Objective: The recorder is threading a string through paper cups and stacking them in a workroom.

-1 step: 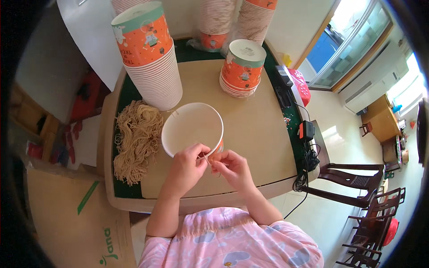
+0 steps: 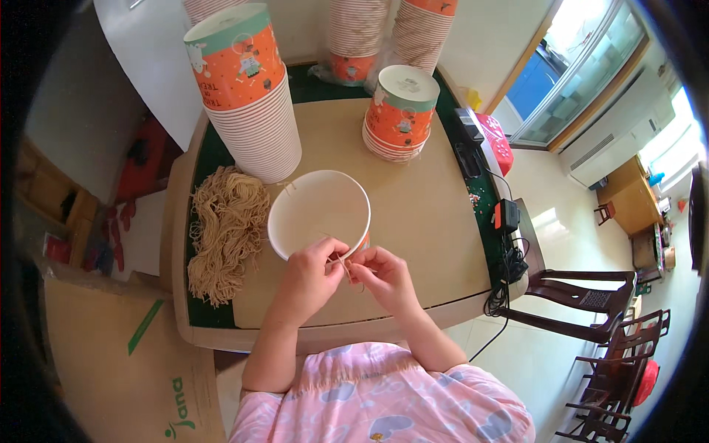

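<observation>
A white paper bucket (image 2: 314,214) with an orange outside stands upright, mouth up, near the middle of the table. At its near rim, my left hand (image 2: 314,273) pinches a thin beige string (image 2: 341,260). Close beside it, my right hand (image 2: 384,275) pinches the same string against the bucket's near right side. A short string end sticks up above the left fingertips, and a loose bit hangs under the right ones. My fingers hide the exact spot where string and rim meet. Another short string piece (image 2: 288,187) lies at the bucket's far left rim.
Left of the bucket lies a heap of beige strings (image 2: 227,232). Behind it rises a tall stack of upside-down paper buckets (image 2: 255,125); a shorter stack (image 2: 402,114) stands at the back right. Black cables (image 2: 508,262) run along the table's right edge. A cardboard box (image 2: 125,354) sits at lower left.
My fingers have shifted slightly at the rim, and a string end now shows above my left fingertips. The bucket has barely moved.
</observation>
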Action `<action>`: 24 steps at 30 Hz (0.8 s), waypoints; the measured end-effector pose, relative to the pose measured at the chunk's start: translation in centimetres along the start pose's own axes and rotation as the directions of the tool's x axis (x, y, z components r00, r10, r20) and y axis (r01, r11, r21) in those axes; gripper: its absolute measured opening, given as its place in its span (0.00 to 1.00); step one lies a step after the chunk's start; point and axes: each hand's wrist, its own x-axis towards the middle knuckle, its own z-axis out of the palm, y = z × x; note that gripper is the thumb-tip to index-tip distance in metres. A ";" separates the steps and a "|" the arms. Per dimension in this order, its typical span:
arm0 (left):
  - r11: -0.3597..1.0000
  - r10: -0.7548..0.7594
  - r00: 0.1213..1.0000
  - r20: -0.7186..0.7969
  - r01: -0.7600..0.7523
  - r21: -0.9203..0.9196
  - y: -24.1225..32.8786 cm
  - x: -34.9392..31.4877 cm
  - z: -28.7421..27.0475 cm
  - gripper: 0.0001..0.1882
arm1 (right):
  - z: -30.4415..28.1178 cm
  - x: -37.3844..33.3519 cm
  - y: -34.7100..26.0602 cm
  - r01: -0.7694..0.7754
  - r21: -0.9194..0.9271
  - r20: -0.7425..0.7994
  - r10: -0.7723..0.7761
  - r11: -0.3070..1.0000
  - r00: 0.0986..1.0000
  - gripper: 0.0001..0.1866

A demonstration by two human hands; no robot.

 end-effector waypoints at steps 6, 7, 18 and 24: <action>1.000 0.008 1.000 0.008 -0.008 0.018 -0.5 0.1 0.3 0.11 | 0.1 0.5 0.6 -0.001 0.067 -0.031 0.003 0.998 1.000 0.07; 1.000 0.019 1.000 0.016 -0.019 0.024 -0.6 0.1 0.4 0.12 | 0.0 0.5 0.7 -0.003 0.067 -0.031 0.005 0.998 1.000 0.07; 0.999 0.024 0.998 0.053 -0.026 0.038 -0.2 0.1 0.5 0.12 | -0.9 0.9 0.4 -0.072 -0.064 -0.003 0.072 0.995 0.997 0.05; 0.999 -0.025 0.990 0.138 0.028 -0.016 -0.1 0.1 0.8 0.12 | -1.4 0.8 0.4 -0.102 -0.058 -0.021 0.101 0.993 0.995 0.05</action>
